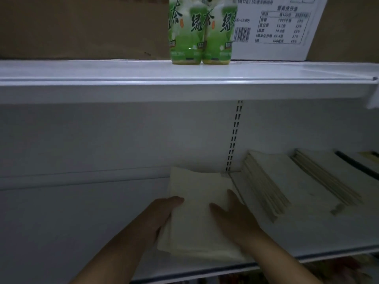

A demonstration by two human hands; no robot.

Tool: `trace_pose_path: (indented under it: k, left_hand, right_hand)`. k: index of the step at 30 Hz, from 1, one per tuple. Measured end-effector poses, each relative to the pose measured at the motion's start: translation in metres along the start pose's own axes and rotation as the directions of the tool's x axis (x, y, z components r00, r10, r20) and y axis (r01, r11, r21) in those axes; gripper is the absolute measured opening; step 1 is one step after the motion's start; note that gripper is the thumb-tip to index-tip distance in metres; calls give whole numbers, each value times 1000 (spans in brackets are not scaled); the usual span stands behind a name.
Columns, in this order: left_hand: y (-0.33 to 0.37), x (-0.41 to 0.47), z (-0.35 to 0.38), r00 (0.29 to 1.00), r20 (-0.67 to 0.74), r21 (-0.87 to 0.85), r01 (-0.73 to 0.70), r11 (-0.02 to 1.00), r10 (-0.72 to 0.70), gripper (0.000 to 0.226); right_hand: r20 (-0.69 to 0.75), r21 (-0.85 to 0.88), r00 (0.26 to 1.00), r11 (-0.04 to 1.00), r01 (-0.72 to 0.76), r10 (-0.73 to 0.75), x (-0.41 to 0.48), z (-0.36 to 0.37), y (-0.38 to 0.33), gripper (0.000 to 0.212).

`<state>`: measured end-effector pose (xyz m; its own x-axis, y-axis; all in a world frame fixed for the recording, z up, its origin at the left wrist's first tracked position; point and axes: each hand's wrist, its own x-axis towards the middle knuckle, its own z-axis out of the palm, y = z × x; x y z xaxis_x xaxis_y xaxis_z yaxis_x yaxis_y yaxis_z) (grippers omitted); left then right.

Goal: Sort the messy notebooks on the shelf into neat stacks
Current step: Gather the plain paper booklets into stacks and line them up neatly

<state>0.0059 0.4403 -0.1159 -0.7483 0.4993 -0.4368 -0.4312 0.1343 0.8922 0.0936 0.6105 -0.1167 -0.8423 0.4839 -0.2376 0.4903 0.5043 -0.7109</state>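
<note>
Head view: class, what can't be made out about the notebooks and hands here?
- Nearest notebook stack: notebook count, blurred in dim light.
- Left hand: fingertips hidden by the stack's edge.
- Rightmost notebooks: cut off by the right edge.
- Green tea bottles: caps cut off by the top edge.

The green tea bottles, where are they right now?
In the head view, the green tea bottles stand on the upper shelf, top centre, just left of a white label.

Dim white metal shelving (123, 91) with slotted back panel (143, 138).
</note>
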Motion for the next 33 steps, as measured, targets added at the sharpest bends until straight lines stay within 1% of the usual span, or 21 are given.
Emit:
trace_pose_path:
  k: [3,5,7,8,10,11,12,13,14,15,18,19,21,22,24,26,27,30,31,33]
  left_hand:
    - [-3,-4,-16,996,-75,44,-42,998,46,18]
    - [-2,-4,-21,993,-93,68,-71,995,77,13]
    - [-4,-1,-20,983,-141,117,-101,988,117,8]
    - [-5,1,-19,974,-174,154,-115,981,142,8]
    - [-9,4,-18,959,-221,208,-129,970,175,23]
    - [-9,4,-17,957,-233,220,-120,968,171,29]
    - [-9,4,-17,958,-229,219,-123,968,173,29]
    - [-8,3,-17,960,-222,215,-123,969,171,24]
    - [-6,3,-16,963,-213,205,-120,971,164,18]
    - [-4,1,-15,965,-215,199,-109,974,152,18]
    - [4,3,-16,974,-208,150,-58,987,89,32]
    - [7,1,-17,980,-192,112,-38,993,59,32]
    - [15,-1,-18,989,-143,-3,34,999,-34,30]
    - [18,-1,-20,992,-112,-41,62,997,-66,31]
    - [22,0,-22,994,-71,-60,82,995,-86,37]
    - [24,4,-24,994,-65,-72,81,994,-86,46]
    - [25,5,-25,994,-53,-88,86,992,-91,46]
    - [30,5,-23,995,44,-109,94,990,-90,30]
    - [33,5,-22,994,70,-101,94,990,-87,27]
    - [36,6,-20,991,113,-64,80,995,-72,33]
  right_hand:
    - [54,180,998,983,-31,21,-3,9,-7,78]
    - [44,299,998,953,-56,45,0,13,-9,83]
    - [19,432,994,896,-106,109,5,12,-10,85]
    - [16,514,991,848,-124,135,10,11,-9,84]
    - [30,606,986,782,-148,163,17,11,-10,81]
    - [39,593,986,790,-156,165,18,11,-11,76]
    - [48,575,987,804,-152,152,20,13,-11,65]
    - [54,560,990,817,-136,128,18,14,-14,52]
    - [52,559,993,820,-120,110,19,16,-16,44]
    - [42,551,994,828,-105,98,18,18,-16,40]
    - [-25,520,997,852,-55,79,16,24,-16,50]
    - [-46,494,996,868,-39,71,14,26,-15,56]
    - [-65,424,996,905,-31,64,11,30,-11,80]
    - [-71,414,996,910,-20,54,10,31,-10,83]
    - [-84,436,996,899,28,9,8,31,-8,73]
    - [-91,459,996,888,43,-2,8,31,-4,65]
    - [-93,468,996,883,45,-1,9,32,-2,63]
    - [-90,522,996,852,45,3,9,33,1,60]
    - [-89,542,996,839,50,-1,9,33,2,57]
    - [-83,575,996,815,67,-23,10,31,5,50]
